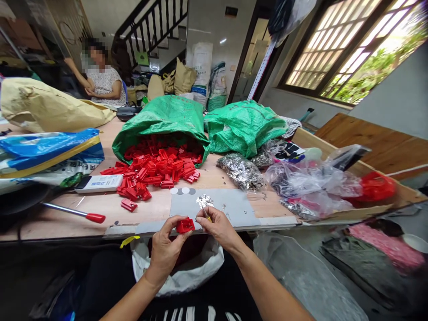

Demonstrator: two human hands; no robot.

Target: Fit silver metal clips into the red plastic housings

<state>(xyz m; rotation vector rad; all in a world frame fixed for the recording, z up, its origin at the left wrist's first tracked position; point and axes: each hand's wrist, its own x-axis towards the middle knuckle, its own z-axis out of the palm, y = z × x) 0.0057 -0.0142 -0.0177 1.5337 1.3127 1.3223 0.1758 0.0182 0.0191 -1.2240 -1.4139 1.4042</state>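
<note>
Between the thumb and fingers of my left hand (pixel 166 244) is a red plastic piece (pixel 185 225), hollow and box-like, held over the table's front edge. My right hand (pixel 216 226), close beside it, pinches a slim tool with a yellow handle (pixel 209 219) and a thin metal shaft; its exact kind is unclear. Just beyond the hands, small silver metal pieces (pixel 206 200) lie heaped on a grey mat (pixel 237 207). A white sack (pixel 214 264) hangs open below, partly hidden by my left hand.
Many similar red pieces (pixel 150 165) spill from a green sack (pixel 167 113). Bags of metal parts (pixel 242 171) and clear plastic bags (pixel 310 176) lie to the right. A red-tipped lever (pixel 95 218) juts in at left. Another person (pixel 103 82) sits across the table.
</note>
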